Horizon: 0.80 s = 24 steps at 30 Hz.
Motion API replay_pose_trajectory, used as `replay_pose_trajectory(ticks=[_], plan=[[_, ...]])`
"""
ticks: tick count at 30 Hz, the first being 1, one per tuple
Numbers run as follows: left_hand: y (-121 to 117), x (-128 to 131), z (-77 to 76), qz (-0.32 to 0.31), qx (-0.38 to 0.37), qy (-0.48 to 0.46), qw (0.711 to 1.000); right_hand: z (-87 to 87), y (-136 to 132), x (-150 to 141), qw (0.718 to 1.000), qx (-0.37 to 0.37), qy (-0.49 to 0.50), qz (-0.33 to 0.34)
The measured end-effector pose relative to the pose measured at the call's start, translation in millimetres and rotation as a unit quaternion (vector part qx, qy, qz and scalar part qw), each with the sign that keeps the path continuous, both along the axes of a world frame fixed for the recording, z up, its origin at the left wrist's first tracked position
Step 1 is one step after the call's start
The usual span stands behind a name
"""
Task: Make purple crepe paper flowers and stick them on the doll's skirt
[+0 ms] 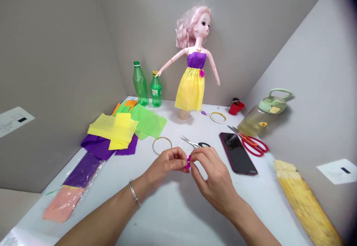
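Between my two hands is a small magenta piece, perhaps a cloth flower (188,162), mostly covered by fingertips. My left hand (170,160) pinches it from the left side, and my right hand (212,171) pinches it from the right. Just beyond my fingers lie small scissors (192,142) with black handles, partly hidden by my right hand. A thin gold ring (162,145) rests past my left hand. Farther back, a pink-haired doll (196,58) stands upright in a purple top and yellow skirt (190,90), with a magenta flower (202,73) at its waist.
At left are yellow, green and purple cloth sheets (117,127) and a plastic packet (74,186). Two green bottles (141,86) stand behind. On the right lie a phone (238,153), red-handled scissors (255,145), a tape roll (218,117), a tilted water bottle (256,116) and a yellow bundle (304,197).
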<state>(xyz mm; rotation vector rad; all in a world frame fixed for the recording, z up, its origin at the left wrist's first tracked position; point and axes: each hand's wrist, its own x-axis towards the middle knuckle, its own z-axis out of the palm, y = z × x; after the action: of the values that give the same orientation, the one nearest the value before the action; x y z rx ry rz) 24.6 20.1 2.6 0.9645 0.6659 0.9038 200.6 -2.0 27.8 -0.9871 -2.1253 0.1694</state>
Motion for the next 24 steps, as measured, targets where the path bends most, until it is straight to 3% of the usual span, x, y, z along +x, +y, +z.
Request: replay_pose_trajectory(ticks=[24], plan=[[0.0, 0.8, 1.0, -0.003, 0.006, 0.006, 1.0, -3.5, 1.3, 0.7, 1.0, 0.001, -0.028, 0.007]])
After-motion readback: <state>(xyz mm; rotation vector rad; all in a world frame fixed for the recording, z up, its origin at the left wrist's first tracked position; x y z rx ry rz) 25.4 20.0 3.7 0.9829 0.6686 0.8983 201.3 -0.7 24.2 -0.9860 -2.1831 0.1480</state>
